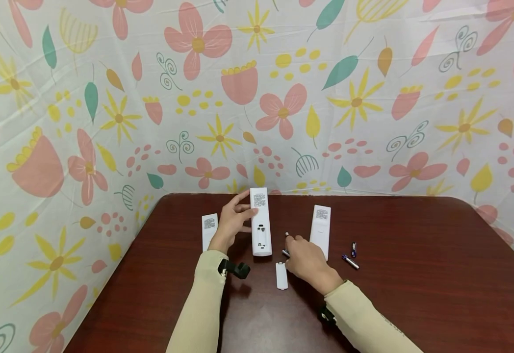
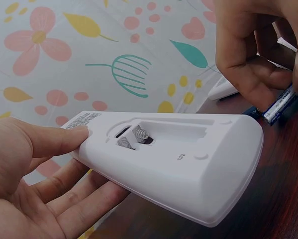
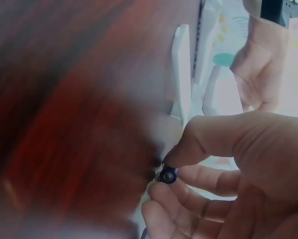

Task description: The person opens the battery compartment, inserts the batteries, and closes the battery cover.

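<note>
A white remote control (image 1: pixel 260 211) leans up in my left hand (image 1: pixel 230 221), its back facing me. The thumb lies on its back and the fingers are beneath. Its uncovered battery compartment (image 2: pixel 163 134) has bare springs and no battery in it. My right hand (image 1: pixel 306 259), low over the table right of the remote, pinches a dark blue and silver battery (image 2: pixel 279 107) between thumb and fingers. The battery's end (image 3: pixel 167 175) shows in the right wrist view. A loose white battery cover (image 1: pixel 281 276) lies on the table between the forearms.
Two more white remotes lie back-up: one (image 1: pixel 210 226) left of my left hand, another (image 1: pixel 321 228) beyond my right hand. Two batteries, one (image 1: pixel 353 249) behind the other (image 1: pixel 350 262), rest farther right on the brown table (image 1: pixel 416 274). A flowered cloth (image 1: pixel 363 147) hangs behind.
</note>
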{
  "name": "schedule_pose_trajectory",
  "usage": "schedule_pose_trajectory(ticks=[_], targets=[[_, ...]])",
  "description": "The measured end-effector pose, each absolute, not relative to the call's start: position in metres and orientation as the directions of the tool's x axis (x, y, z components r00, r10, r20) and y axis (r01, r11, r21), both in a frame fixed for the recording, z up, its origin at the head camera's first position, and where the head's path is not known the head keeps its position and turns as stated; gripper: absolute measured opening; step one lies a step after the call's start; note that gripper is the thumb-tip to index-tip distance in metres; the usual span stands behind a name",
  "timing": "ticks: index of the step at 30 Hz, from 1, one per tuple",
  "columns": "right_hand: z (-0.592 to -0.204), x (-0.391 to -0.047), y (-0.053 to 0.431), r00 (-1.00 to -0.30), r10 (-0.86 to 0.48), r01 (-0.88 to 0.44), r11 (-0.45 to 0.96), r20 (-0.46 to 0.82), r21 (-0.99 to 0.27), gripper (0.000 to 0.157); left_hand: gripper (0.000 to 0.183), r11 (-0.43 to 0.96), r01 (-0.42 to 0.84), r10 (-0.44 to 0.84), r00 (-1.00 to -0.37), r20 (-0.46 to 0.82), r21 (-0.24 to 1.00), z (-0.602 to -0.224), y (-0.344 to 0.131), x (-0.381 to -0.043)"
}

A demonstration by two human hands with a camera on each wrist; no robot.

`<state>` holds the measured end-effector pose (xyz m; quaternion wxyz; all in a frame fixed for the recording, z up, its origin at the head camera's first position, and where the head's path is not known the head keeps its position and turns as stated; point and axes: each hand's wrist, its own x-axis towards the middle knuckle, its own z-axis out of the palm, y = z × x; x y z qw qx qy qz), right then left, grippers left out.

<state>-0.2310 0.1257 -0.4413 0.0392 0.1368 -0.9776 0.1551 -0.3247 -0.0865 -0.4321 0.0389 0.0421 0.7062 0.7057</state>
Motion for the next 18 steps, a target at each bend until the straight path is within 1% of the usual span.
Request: schedule_pose_trajectory(ticks=[4, 11, 18], targets=[[-0.438, -0.235, 0.127, -0.969, -0.228, -0.249, 0.897, 0.1, -0.364, 0.02, 0.064, -0.013, 0.005, 0.117, -0.993, 0.007, 1.0, -0.432, -0.086, -0.325], [-0.424, -0.241, 0.122, -0.975, -0.179, -0.224, 0.81, 0.134, -0.541, 0.015, 0.064, -0.022, 0.013, 0.107, -0.994, 0.016, 1.0, -0.431, -0.086, -0.325], [-0.413, -0.243, 0.108, -0.979, -0.161, -0.201, 0.719, 0.122, -0.666, 0.015, 0.063, -0.026, 0.028, 0.095, -0.995, 0.031, 0.999, -0.429, -0.085, -0.324]])
